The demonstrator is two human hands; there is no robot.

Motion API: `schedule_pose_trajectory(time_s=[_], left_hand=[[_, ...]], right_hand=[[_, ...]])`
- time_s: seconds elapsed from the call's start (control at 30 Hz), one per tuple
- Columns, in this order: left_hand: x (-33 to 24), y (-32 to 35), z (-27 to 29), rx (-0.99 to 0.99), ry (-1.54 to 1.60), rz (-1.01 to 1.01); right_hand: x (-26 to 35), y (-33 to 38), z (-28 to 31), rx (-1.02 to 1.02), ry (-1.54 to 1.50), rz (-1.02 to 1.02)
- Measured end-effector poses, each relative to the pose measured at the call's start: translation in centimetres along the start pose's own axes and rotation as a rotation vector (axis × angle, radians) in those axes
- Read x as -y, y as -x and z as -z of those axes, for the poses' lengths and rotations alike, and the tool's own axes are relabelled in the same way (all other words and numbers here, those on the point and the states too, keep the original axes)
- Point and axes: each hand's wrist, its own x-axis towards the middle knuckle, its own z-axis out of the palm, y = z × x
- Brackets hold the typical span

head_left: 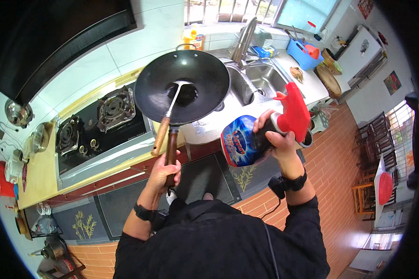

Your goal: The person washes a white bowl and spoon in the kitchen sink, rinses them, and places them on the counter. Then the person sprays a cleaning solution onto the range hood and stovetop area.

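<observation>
My left hand (165, 173) is closed round the dark wooden handle of a black wok (149, 79), which is held up over the counter edge between stove and sink. A spatula (174, 100) with a light wooden handle lies in the wok, its metal blade on the bottom and its handle sticking out over the near rim beside the wok's handle. My right hand (279, 139) grips a spray bottle (239, 142) by its neck. The bottle has a blue and dark body and a red trigger head; it is tilted, to the right of the wok.
A black gas stove (97, 128) stands at the left. Behind the bottle is a double steel sink (265, 79) with a tall faucet (245, 39). A blue basket (304, 55) sits on the right counter, near a round wooden board (328, 80). Dark mats (130, 209) cover the floor by the cabinets.
</observation>
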Motion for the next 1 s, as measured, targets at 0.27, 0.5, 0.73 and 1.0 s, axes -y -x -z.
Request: schedule_pose_trajectory(time_s=[0.27,0.5,0.73,1.0], left_hand=[[3.3,-9.1,-2.2,0.179,-0.085,0.133],[5.5,-16.8,-1.7,0.183,-0.054,0.238],[6.7,-22.9,-0.5,0.184,-0.055,0.221],[7.7,-26.3,1.6,0.152,-0.054,0.217]], right_hand=[[1.6,2.7,2.9,-0.219,0.092,0.006],[0.5,2.7,3.9,-0.240,0.112,-0.025],[-1.6,1.8,4.2,-0.235,0.062,-0.059],[-4.7,-0.4,3.1,-0.156,0.032,-0.059]])
